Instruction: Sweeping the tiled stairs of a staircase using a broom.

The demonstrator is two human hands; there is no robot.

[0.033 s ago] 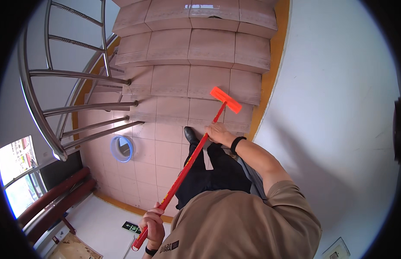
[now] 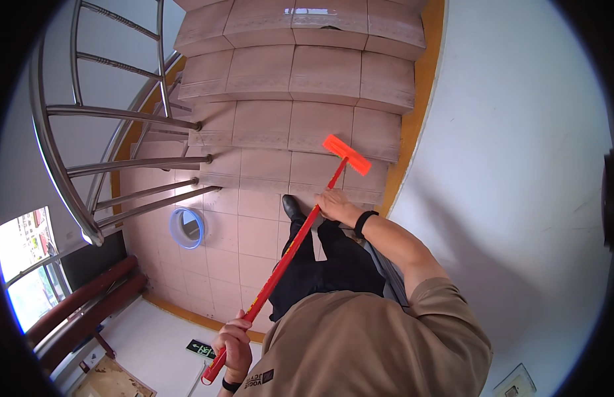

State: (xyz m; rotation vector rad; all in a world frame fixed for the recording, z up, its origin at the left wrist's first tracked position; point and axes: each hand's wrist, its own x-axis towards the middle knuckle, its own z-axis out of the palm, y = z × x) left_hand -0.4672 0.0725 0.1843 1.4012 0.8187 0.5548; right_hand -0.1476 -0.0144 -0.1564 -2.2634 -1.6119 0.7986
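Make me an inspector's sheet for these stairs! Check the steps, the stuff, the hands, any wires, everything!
Surface: pink tiled steps, with dark scuffs along some edges.
Job's things: red handle with an orange head over the lower steps; cannot tell whether it touches.
Clutter: a blue-rimmed container on the floor, left of the black shoe.
Grippers: left hand grips near the handle's bottom end; right hand grips nearer the head.
Cables: nothing seen for certain.
Surroundings: metal railing on the left, white wall on the right.

Head-worn fisheye view, looking down, close above torso (image 2: 366, 344), stairs (image 2: 261, 122) farther off
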